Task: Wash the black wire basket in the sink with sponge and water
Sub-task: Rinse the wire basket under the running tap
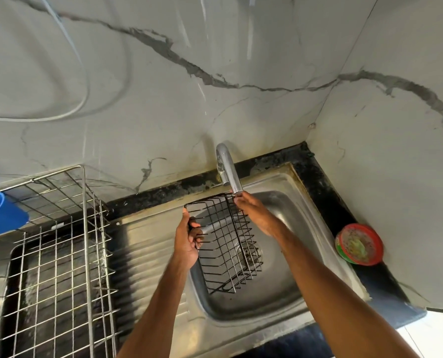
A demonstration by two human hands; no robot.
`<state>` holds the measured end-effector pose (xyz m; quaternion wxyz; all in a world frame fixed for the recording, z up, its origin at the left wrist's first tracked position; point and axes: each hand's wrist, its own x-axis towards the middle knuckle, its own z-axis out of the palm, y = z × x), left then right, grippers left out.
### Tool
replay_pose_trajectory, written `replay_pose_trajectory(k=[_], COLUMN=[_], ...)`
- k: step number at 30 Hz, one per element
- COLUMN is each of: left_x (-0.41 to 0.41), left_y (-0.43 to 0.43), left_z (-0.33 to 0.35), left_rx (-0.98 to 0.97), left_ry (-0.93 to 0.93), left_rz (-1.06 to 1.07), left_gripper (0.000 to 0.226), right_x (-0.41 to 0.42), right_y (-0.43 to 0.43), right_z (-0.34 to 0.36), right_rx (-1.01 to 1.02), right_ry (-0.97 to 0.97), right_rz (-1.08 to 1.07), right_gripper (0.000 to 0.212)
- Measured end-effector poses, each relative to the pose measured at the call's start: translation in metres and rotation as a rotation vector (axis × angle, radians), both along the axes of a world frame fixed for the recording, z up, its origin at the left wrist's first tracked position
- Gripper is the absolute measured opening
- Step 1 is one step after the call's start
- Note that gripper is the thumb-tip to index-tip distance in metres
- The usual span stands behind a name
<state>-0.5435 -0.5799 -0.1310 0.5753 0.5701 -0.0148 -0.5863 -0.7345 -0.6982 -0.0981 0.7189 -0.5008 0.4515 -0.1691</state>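
The black wire basket (228, 244) hangs tilted over the steel sink basin (280, 280), its open side facing up and left. My left hand (188, 241) grips the basket's left rim. My right hand (256, 215) reaches over the basket's far rim, fingertips right at the chrome tap spout (228, 166); whether they pinch the rim or touch the spout I cannot tell. No water stream shows. A red tub with a greenish sponge or scrub pad inside (358, 244) sits on the dark counter to the right of the sink.
A steel wire dish rack (60, 254) stands on the drainboard (148, 254) at the left, with a blue plastic cup (1, 213) hung on its far left corner. Marble-look wall tiles rise behind and to the right. The drain (249, 250) shows through the basket.
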Motion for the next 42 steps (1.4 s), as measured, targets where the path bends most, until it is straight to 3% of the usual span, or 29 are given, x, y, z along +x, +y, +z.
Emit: replay_pose_trajectory(k=[2,5,8,9,10,12,13,15,19,21,24,27,30,34,36,40,42], left_x=[-0.002,-0.010,-0.014,-0.014,-0.014,-0.013,-0.012,-0.011,-0.009,-0.010,-0.015,-0.016,-0.014,-0.021,-0.024,-0.019,-0.019], left_y=[0.000,0.002,0.003,0.002,0.003,0.004,0.005,0.005,0.005,0.001,-0.006,-0.010,-0.013,-0.009,-0.005,-0.004,-0.007], left_z=[-0.005,-0.007,-0.004,-0.003,-0.003,-0.003,-0.003,-0.003,-0.004,-0.004,-0.009,-0.022,-0.026,-0.010,-0.005,-0.009,-0.006], left_rx=[0.006,0.060,0.095,0.105,0.117,0.127,0.129,0.135,0.124,0.130,0.166,0.118,0.133,0.148,0.169,0.188,0.190], left_ry=[0.054,0.078,0.060,0.051,0.045,0.045,0.047,0.047,0.066,0.074,0.069,0.133,0.170,0.093,0.087,0.113,0.113], left_rz=[0.027,0.038,0.058,0.065,0.071,0.077,0.077,0.074,0.081,0.080,0.097,0.104,0.125,0.093,0.063,0.098,0.107], left_gripper=[0.053,0.055,0.054,0.054,0.053,0.053,0.053,0.052,0.053,0.054,0.056,0.063,0.061,0.055,0.054,0.052,0.054], right_x=[0.001,0.010,0.020,0.022,0.024,0.026,0.026,0.026,0.024,0.026,0.036,0.042,0.033,0.024,0.019,0.018,0.018], right_y=[0.010,0.021,0.026,0.023,0.018,0.011,0.009,0.005,-0.001,0.003,0.037,0.090,0.120,0.070,0.051,0.040,0.025], right_z=[-0.001,-0.010,0.000,0.004,0.011,0.020,0.021,0.022,0.023,0.029,0.043,0.026,0.014,0.005,0.001,0.009,0.015], right_rx=[0.013,-0.254,-0.452,-0.374,-0.159,0.347,0.503,0.634,0.660,0.520,-0.060,-0.598,-0.941,-0.835,-0.686,-0.143,0.185], right_ry=[0.072,0.358,0.420,0.340,0.210,-0.138,-0.252,-0.361,-0.429,-0.373,0.043,0.316,0.501,0.559,0.452,0.022,-0.174], right_rz=[-0.003,-0.008,-0.356,-0.495,-0.597,-0.641,-0.644,-0.667,-0.690,-0.560,-0.056,0.392,0.493,0.447,0.379,-0.325,-0.534], right_gripper=[0.047,0.041,0.032,0.026,0.023,0.024,0.027,0.029,0.022,0.024,0.039,0.062,0.075,0.077,0.072,0.040,0.027])
